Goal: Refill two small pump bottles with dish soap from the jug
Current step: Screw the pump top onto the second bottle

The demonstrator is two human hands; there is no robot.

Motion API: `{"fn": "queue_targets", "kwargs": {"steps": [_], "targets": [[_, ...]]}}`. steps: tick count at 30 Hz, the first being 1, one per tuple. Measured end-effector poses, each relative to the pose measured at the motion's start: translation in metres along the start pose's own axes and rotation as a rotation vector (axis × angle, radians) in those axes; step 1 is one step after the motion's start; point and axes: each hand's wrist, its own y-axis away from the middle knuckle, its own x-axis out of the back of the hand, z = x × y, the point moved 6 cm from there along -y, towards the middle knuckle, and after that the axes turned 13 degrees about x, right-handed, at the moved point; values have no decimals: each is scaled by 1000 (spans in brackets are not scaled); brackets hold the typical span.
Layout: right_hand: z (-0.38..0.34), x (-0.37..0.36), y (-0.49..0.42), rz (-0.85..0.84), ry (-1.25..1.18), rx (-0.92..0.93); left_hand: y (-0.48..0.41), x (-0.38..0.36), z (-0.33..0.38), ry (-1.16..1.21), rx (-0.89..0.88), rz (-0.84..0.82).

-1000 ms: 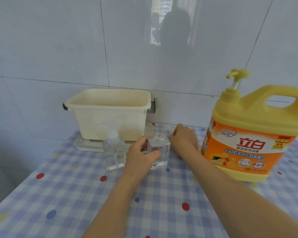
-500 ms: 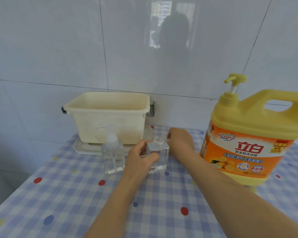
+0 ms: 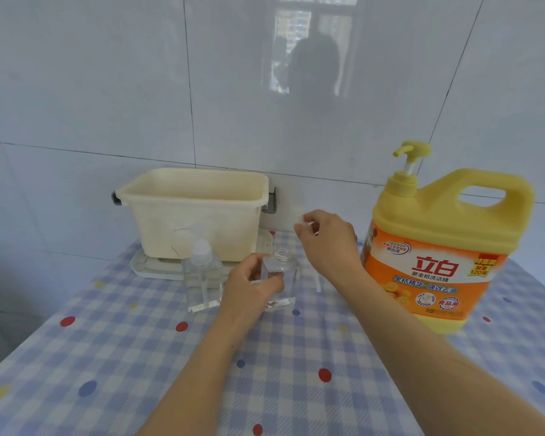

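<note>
My left hand grips the uncapped clear square pump bottle, upright on the checked desk; the big yellow dish-soap jug stands just right of my right hand, the nearer one. That hand, resting behind the bottle a second ago, is now raised, pinching a small pale piece I can't identify

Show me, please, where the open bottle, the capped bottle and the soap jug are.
open bottle (image 3: 290, 274): head view, clear body below the threaded neck.
capped bottle (image 3: 202, 278): head view, middle of its clear body.
soap jug (image 3: 434, 269): head view, orange front label.
</note>
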Motion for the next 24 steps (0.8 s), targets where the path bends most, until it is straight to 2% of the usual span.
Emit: {"fn": "queue_targets", "kwargs": {"steps": [4, 10, 15, 21, 24], "targets": [[-14, 25, 4, 163, -182, 31, -1, 1, -3, -31, 23, 21], [-19, 39, 14, 317, -400, 42, -1, 0, -2, -167, -4, 75], [-20, 47, 19, 466, -627, 95, -10, -3, 3, -229, -55, 25], [-25, 50, 12, 508, -679, 200, -25, -16, 15, -227, -101, -160], [-23, 48, 9, 480, -668, 221, -28, -15, 19, -222, -115, -164]]}}
